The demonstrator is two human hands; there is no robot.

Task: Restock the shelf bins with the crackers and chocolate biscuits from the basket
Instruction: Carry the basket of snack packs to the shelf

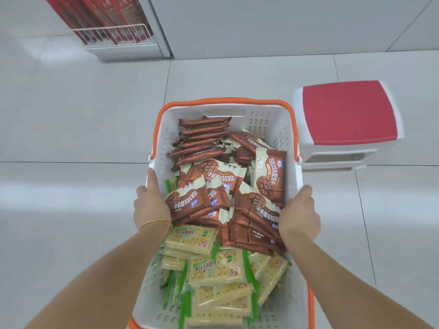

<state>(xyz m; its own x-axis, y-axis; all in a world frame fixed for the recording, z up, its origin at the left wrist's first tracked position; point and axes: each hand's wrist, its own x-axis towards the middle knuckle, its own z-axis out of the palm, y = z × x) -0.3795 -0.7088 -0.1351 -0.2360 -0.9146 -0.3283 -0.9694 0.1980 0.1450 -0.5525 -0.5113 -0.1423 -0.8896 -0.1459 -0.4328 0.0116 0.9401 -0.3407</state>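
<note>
A white basket [283, 129] with an orange rim is held out in front of me above the floor. Its far half is filled with brown chocolate biscuit packets [237, 186]. Pale cracker packets [213, 269] with green ends lie in its near half. My left hand [150, 205] grips the basket's left wall, thumb on the rim, a gold bangle on the wrist. My right hand [300, 214] grips the right wall, fingers curled inside against the biscuit packets.
A white step stool [344, 115] with a red top stands on the tiled floor to the right of the basket. At the top left, a low white shelf [123, 47] with a wire front holds red packets. A white cabinet base runs along the back.
</note>
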